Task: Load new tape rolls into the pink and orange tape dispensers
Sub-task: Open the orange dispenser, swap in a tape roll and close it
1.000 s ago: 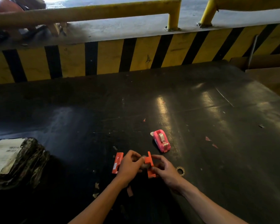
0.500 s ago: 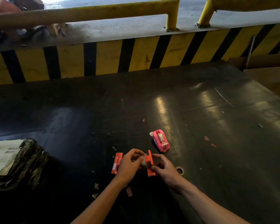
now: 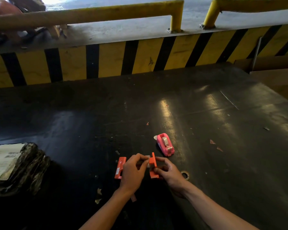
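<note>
The orange tape dispenser is split in two. One half (image 3: 153, 166) stands on edge on the black table, held by my right hand (image 3: 169, 173). My left hand (image 3: 133, 171) pinches a small clear tape roll (image 3: 147, 161) against the inner side of that half. The other orange half (image 3: 120, 167) lies flat just left of my left hand. The pink tape dispenser (image 3: 165, 146) sits a little beyond my hands, with a tape roll inside it.
An empty tape core ring (image 3: 184, 175) lies right of my right hand. A black wrapped parcel with a white label (image 3: 12, 166) rests at the left. A yellow-and-black striped barrier (image 3: 140, 58) bounds the far table edge; cardboard boxes (image 3: 276, 77) stand at far right.
My left hand has brought the tape roll up against the orange half held by my right hand. Nothing else has moved.
</note>
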A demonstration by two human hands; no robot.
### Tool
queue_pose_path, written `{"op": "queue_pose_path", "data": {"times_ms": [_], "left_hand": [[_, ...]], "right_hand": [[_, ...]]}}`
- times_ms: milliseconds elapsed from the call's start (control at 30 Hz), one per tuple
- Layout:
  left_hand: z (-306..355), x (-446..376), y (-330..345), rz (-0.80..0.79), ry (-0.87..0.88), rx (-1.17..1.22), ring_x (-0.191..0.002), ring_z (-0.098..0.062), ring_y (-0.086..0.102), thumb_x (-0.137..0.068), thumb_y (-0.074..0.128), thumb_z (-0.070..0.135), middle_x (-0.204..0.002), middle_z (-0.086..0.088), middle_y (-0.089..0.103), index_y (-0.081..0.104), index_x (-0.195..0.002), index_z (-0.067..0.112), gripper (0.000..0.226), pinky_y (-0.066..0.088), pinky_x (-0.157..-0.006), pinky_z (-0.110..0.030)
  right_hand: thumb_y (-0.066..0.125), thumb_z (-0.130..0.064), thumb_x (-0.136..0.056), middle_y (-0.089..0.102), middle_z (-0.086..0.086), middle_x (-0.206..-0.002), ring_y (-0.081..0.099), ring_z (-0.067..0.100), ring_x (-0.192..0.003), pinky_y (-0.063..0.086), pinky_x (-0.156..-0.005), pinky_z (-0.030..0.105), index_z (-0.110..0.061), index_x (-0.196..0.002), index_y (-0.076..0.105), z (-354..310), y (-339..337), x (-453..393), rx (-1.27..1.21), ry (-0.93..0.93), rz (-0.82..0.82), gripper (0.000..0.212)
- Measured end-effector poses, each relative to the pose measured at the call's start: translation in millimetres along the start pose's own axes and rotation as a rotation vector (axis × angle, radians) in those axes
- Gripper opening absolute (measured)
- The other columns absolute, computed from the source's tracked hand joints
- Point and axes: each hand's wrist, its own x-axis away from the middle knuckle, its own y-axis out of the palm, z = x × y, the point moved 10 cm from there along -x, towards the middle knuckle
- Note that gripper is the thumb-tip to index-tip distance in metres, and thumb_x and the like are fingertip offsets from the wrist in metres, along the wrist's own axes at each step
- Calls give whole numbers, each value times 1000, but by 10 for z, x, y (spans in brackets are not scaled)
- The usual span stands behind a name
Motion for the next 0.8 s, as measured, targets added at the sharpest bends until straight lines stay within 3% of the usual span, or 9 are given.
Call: {"op": "queue_pose_path", "data": {"times_ms": [133, 400, 567, 667, 733, 800], "left_hand": [[168, 64, 13, 0, 182, -120, -95, 3, 64, -87, 73, 9, -101, 11, 67, 71, -97, 22, 16, 54, -84, -13], [193, 131, 18, 26, 293, -170, -94, 7, 59, -85, 75, 9, -107, 5, 65, 76, -98, 15, 14, 50, -86, -7], [129, 161, 144, -190, 315, -171, -108, 6, 58, -89, 70, 12, -119, 11, 61, 74, -105, 19, 18, 51, -94, -13], [86, 141, 92, -225, 275, -164, -112, 4, 55, -91, 64, 7, -118, 11, 58, 71, -102, 19, 18, 48, -92, -11], [-11, 45, -70, -108, 198, -180, -107, 0, 56, -91, 62, 7, -115, 10, 57, 67, -105, 22, 22, 52, -90, -18], [-198, -79, -220, -11, 68, -271, -116, -10, 54, -92, 63, 12, -127, 4, 53, 60, -123, 24, 34, 52, -97, -31]], "right_hand": [[69, -12, -90, 65, 21, -124, 69, 33, -108, 57, -94, 48, -21, -130, 55, 26, -3, -20, -69, 27, -12, 43], [68, -12, -90, 67, 19, -123, 71, 31, -105, 59, -89, 45, -22, -127, 56, 33, 37, -50, -109, 50, -24, 40], [71, -15, -87, 65, 15, -125, 70, 28, -107, 56, -95, 49, -23, -125, 58, 28, -35, -49, -96, 42, 6, 40], [71, -14, -87, 64, 14, -128, 67, 31, -112, 53, -99, 53, -25, -125, 59, 49, -85, -69, -125, 54, 15, 41], [71, -13, -88, 62, 11, -129, 64, 30, -116, 52, -101, 53, -27, -123, 59, 54, -119, -78, -119, 60, 32, 39], [70, -12, -88, 61, 10, -129, 62, 29, -117, 51, -101, 52, -27, -122, 59, 65, -144, -85, -129, 65, 44, 39]]}}
